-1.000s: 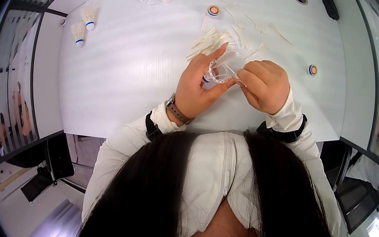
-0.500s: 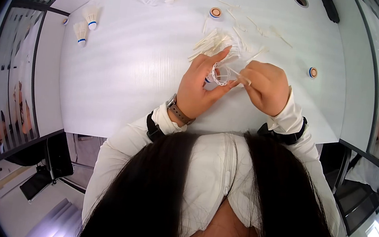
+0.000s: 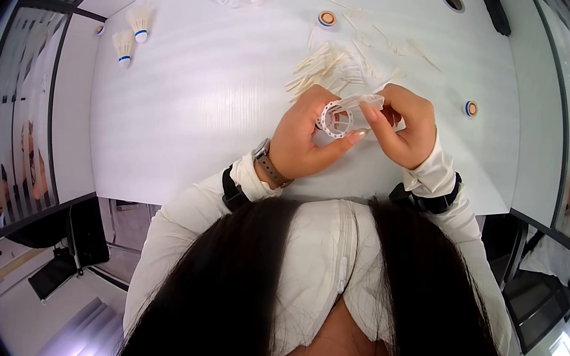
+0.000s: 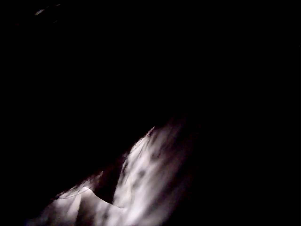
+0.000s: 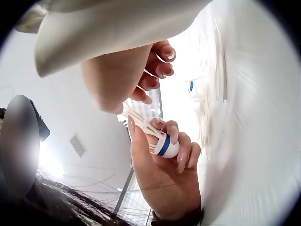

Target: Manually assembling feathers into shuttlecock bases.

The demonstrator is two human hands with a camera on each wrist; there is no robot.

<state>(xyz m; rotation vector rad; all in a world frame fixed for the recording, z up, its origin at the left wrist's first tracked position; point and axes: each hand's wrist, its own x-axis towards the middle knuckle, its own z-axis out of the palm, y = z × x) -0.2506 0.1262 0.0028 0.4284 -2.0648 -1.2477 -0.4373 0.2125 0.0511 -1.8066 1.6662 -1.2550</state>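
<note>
My left hand (image 3: 301,134) grips a partly stripped shuttlecock (image 5: 163,145), its fingers and thumb curled round the white cork with a blue band. In the head view its white lattice ring (image 3: 335,119) faces up toward the camera, between thumb and forefinger. A pale feather (image 3: 369,103) stretches from the shuttlecock toward the right, where my right hand (image 3: 407,125) pinches its wide end between thumb and fingers. Seen from the right wrist, the right hand (image 5: 120,75) is above the left, with the feather running between them. The left wrist view is mostly dark.
Loose feather shafts (image 3: 316,71) lie heaped just beyond the hands, with more scattered farther back. One cork base (image 3: 327,18) stands at the back, another cork base (image 3: 471,108) at the right. Two whole shuttlecocks (image 3: 124,48) lie at the left of the white table (image 3: 177,129).
The right hand has turned, its thumb now showing along the feather, where before it held a thin strand. The shuttlecock has tilted, so its ring shows rounder and a wider feather is visible.
</note>
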